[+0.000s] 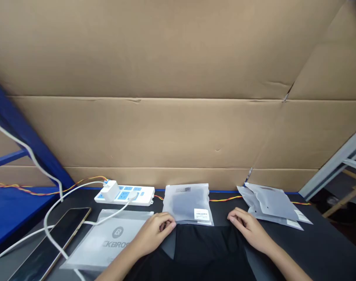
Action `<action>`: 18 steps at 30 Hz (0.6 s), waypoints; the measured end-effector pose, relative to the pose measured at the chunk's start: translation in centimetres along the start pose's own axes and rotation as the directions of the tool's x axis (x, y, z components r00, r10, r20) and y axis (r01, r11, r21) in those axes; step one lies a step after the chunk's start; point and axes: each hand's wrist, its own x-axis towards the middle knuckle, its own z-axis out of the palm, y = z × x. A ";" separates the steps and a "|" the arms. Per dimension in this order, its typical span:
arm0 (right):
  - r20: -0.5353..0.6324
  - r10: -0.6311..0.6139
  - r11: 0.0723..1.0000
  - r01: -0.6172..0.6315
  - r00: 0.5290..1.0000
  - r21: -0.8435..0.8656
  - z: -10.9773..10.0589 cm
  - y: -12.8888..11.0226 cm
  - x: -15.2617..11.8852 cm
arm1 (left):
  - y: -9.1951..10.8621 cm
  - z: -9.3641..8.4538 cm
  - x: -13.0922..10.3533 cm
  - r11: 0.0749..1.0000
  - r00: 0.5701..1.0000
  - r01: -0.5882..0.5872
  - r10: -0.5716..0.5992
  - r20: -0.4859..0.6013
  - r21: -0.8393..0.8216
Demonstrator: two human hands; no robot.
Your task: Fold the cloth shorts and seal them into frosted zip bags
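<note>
Along its far edge, the black fabric (pixel 207 244) is pinched near both corners between the closed fingers of the left hand (pixel 156 231) and right hand (pixel 250 228). Its edge is thus held straight, presumably against creasing.

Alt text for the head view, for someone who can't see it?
The wearer's left hand and right hand hold the far edge of black fabric over a dark table. Translucent bags lie beyond it and to both sides, with a white power strip and phone at left.

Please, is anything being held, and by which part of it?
Black cloth, by its far edge: left hand near one corner, right hand near the other.
</note>
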 end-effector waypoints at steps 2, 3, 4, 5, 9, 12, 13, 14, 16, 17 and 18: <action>0.071 -0.017 1.000 0.017 0.997 0.003 -0.6 -0.4 -0.4 | 0.8 0.4 -0.2 0.998 0.999 0.024 -0.023 -0.031 0.051; 0.103 -0.031 1.000 0.031 0.994 0.002 -0.8 -0.6 -0.7 | 1.2 0.7 -0.2 0.996 0.998 0.039 -0.036 -0.043 0.075; 0.125 -0.045 0.999 0.045 0.991 0.001 -1.0 -0.6 -0.9 | 1.4 1.0 -0.3 0.994 0.997 0.053 -0.048 -0.055 0.094; 0.130 -0.057 0.998 0.058 0.990 0.000 -1.0 -0.7 -1.1 | 1.7 1.4 -0.3 0.992 0.996 0.065 -0.058 -0.066 0.109; 0.058 -0.070 0.998 0.070 0.996 0.004 -0.5 -0.9 -1.1 | 2.5 1.9 -0.3 0.991 0.995 0.046 -0.035 -0.090 0.124; -0.015 -0.090 0.996 0.090 0.996 0.013 -0.8 -2.2 -1.1 | 3.6 0.6 -0.7 0.997 0.994 -0.071 0.072 -0.087 0.022; -0.037 -0.105 0.994 0.105 0.994 0.005 -1.2 -2.8 -1.5 | 4.1 0.0 -1.1 0.993 0.990 -0.116 0.113 -0.085 -0.032; -0.055 -0.125 0.992 0.124 0.991 -0.011 -1.8 -3.6 -2.1 | 4.7 -0.7 -1.7 0.985 0.986 -0.153 0.147 -0.079 -0.079; -0.054 -0.169 0.985 0.166 0.984 -0.051 -2.8 -4.9 -4.1 | 5.8 -2.1 -3.3 0.976 0.982 -0.187 0.184 -0.042 -0.109; -0.026 -0.190 0.980 0.188 0.982 -0.070 -3.1 -5.3 -5.4 | 6.2 -2.7 -4.3 0.978 0.982 -0.188 0.189 -0.001 -0.088; 0.025 -0.206 0.975 0.207 0.978 -0.080 -3.3 -5.5 -6.7 | 6.5 -3.1 -5.4 0.981 0.980 -0.188 0.191 0.058 -0.056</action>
